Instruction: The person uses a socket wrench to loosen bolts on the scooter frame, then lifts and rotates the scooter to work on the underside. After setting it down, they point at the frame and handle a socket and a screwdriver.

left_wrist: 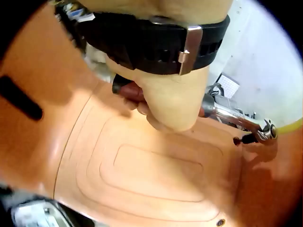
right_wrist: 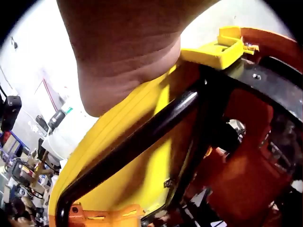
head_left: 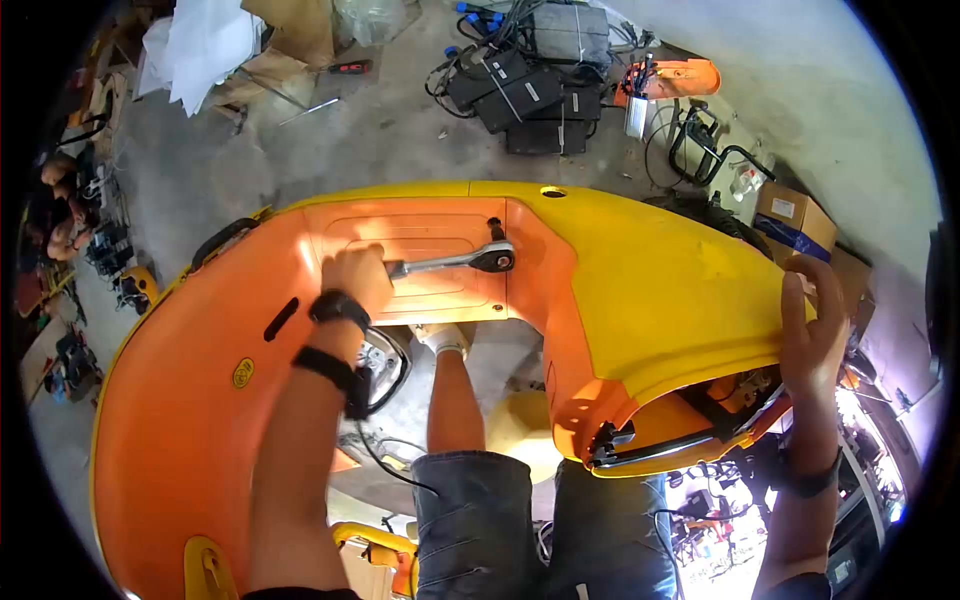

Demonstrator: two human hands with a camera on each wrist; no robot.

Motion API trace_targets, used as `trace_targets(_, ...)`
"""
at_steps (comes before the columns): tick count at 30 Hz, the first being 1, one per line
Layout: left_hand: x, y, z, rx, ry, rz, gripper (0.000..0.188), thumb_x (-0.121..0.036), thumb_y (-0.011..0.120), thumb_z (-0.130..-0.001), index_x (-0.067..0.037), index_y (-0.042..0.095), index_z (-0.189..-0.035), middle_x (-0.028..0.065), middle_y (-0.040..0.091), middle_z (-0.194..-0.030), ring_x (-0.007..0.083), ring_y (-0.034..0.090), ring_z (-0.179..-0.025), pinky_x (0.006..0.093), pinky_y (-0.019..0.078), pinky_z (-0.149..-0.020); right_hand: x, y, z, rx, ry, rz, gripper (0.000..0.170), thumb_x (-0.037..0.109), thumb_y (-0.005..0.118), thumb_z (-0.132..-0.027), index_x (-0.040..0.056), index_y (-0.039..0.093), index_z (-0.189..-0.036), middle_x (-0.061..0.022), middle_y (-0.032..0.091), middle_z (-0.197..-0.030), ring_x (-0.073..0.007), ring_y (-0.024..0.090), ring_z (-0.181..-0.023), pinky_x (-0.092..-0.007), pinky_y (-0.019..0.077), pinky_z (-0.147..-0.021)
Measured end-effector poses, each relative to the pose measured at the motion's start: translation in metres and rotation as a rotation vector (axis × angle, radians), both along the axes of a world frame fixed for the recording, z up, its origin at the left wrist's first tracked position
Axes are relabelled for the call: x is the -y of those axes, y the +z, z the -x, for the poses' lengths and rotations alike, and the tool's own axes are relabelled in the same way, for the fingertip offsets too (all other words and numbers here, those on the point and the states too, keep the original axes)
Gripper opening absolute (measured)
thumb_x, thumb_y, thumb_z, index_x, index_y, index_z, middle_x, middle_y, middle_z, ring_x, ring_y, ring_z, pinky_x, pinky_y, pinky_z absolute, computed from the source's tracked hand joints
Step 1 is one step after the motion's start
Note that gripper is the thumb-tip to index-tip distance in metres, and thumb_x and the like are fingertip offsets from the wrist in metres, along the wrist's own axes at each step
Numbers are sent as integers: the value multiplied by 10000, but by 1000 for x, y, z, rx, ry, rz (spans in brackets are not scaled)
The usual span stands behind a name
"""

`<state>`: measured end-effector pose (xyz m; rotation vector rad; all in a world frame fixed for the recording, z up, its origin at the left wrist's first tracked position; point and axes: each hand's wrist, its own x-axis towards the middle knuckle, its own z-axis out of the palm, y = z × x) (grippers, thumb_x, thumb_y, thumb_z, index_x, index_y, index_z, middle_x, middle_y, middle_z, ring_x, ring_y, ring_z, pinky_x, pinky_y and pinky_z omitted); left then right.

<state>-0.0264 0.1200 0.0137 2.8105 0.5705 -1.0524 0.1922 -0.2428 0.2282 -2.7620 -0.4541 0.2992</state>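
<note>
My left hand (head_left: 358, 280) grips the red and black handle of a ratchet wrench (head_left: 450, 262). Its chrome head carries a short black socket (left_wrist: 248, 138), which points at a dark bolt (left_wrist: 237, 141) in the far corner of the orange floor panel (head_left: 400, 235). That panel sits between the orange seat section and the front of a large yellow and orange body shell (head_left: 670, 290). On the shell's right end lies my right hand (head_left: 815, 335), its palm against the yellow edge and its fingers loosely bent. The right wrist view hides those fingers behind the wrist.
A black tube (right_wrist: 132, 137) crosses the shell's open front end. Behind the shell lie black boxes (head_left: 520, 90) with cables, a red-handled screwdriver (head_left: 350, 67) and a cardboard box (head_left: 795, 215). A bare leg (head_left: 455, 405) shows through the shell's side opening.
</note>
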Motion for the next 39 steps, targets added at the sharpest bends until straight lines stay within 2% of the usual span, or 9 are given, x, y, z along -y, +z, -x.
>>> trace_targets(5, 122, -16, 67, 73, 820, 207, 235, -287, 640, -746, -61, 649, -806, 200, 658, -795, 372, 641, -799, 459, 505, -719, -5, -3, 0, -34, 82, 3, 137, 88, 571, -864, -33, 591, -927, -145, 624, -799, -223, 616, -764, -306, 465, -747)
trace_targets(9, 197, -29, 64, 185, 1035, 205, 265, -324, 630, -755, -69, 666, -818, 209, 660, -822, 387, 636, -825, 446, 505, -735, -5, -2, -1, -127, 29, -11, 119, 84, 574, -859, -19, 592, -917, -142, 623, -787, -212, 608, -740, -308, 460, -726)
trace_targets(11, 201, -23, 60, 248, 1065, 203, 208, -231, 599, -735, -40, 660, -792, 219, 643, -757, 402, 631, -778, 444, 498, -658, -5, -1, -1, -141, 19, -12, 115, 84, 576, -858, -16, 591, -914, -141, 624, -783, -209, 606, -731, -306, 457, -724)
trace_targets(14, 154, -15, 61, 127, 928, 106, 192, -228, 607, -743, -36, 621, -743, 218, 632, -738, 414, 618, -758, 466, 490, -647, -6, 1, -3, -192, -3, -5, 128, 98, 581, -847, -13, 596, -909, -149, 630, -798, -251, 612, -728, -326, 465, -726)
trace_targets(19, 6, -10, 26, 25, 144, 37, 184, -271, 618, -797, -87, 620, -809, 154, 658, -750, 342, 647, -733, 451, 504, -651, -8, -2, -5, -64, 330, 64, 152, 119, 587, -812, -7, 632, -885, -185, 665, -897, -358, 641, -840, -394, 498, -794)
trace_targets(22, -28, 9, -36, 76, -125, 9, 171, -267, 619, -806, -99, 651, -817, 142, 662, -794, 331, 638, -751, 448, 491, -680, -8, -2, -2, -239, 186, 52, 135, 103, 584, -800, -5, 640, -859, -191, 670, -923, -349, 649, -874, -391, 501, -827)
trace_targets(29, -41, 20, -167, 129, -836, 41, 183, -315, 660, -784, -136, 678, -818, 65, 671, -744, 268, 630, -761, 407, 425, -733, -11, -5, -4, -198, 211, 70, 127, 86, 586, -774, -1, 641, -849, -186, 672, -919, -345, 648, -863, -393, 505, -811)
trace_targets(33, -32, 23, -174, 11, -817, 8, 220, -334, 705, -730, -126, 638, -757, 73, 657, -752, 267, 606, -816, 417, 417, -785, -10, -3, -5, -205, 196, 50, 126, 85, 587, -771, 4, 636, -855, -179, 670, -902, -344, 642, -853, -399, 503, -789)
trace_targets(39, -18, 17, -34, -59, -299, -88, 272, -378, 611, -835, -111, 643, -874, 89, 670, -796, 262, 617, -855, 415, 432, -779, -6, -7, -6, -202, 203, 30, 112, 116, 584, -776, 24, 624, -826, -156, 655, -830, -343, 626, -788, -415, 495, -724)
